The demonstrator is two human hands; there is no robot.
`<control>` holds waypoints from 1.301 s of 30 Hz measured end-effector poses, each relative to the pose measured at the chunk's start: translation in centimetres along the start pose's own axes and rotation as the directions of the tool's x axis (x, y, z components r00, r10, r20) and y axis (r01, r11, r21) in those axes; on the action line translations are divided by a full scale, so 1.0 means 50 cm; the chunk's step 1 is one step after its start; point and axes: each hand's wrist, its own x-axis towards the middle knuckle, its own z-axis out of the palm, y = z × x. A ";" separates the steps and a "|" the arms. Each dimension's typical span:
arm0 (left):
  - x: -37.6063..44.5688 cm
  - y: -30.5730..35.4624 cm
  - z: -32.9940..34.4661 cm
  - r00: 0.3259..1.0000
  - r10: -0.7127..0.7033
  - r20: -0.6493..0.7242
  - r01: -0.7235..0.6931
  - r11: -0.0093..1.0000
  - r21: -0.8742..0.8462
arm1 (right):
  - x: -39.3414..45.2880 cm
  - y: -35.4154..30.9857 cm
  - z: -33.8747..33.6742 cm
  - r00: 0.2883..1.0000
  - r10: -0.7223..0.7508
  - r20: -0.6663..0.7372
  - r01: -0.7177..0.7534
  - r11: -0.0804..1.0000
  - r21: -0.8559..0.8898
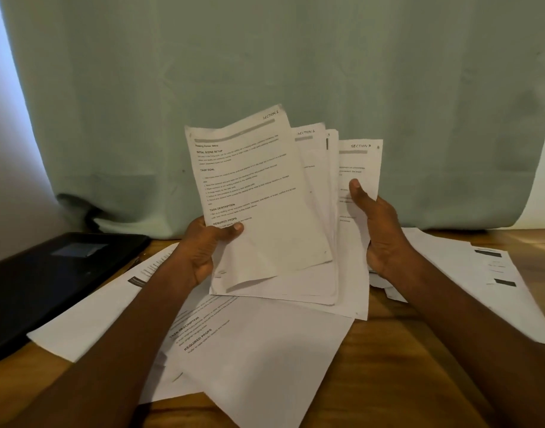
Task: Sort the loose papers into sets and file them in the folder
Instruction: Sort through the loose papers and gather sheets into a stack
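Papers point(265, 193) marked by section are fanned above the table point(388, 366), left hand point(203, 248) pinching the front sheet and right hand point(379, 230) gripping the rest: sorting seems underway, and next comes grouping them for the black folder point(48, 273).

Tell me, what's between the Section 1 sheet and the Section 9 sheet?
Head view: the Section 2 sheet and another marked 3, fanned between them.

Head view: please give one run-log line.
left hand: holds Section 1 sheet | right hand: holds fanned sheets | folder: closed, left
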 end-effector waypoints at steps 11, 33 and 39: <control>-0.019 0.005 0.025 0.934 -0.112 0.338 0.060 0.985 0.162 | -0.013 0.033 -0.003 0.987 0.082 0.139 -0.060 0.986 -0.159; -0.120 0.138 0.189 0.953 0.277 0.125 -0.258 0.955 -0.147 | -0.119 -0.232 -0.013 0.969 -0.152 0.194 0.215 0.905 -0.367; -0.217 0.171 0.284 0.920 0.388 0.056 -0.383 0.921 -0.076 | -0.203 -0.277 -0.055 0.947 -0.301 0.112 0.320 0.860 -0.398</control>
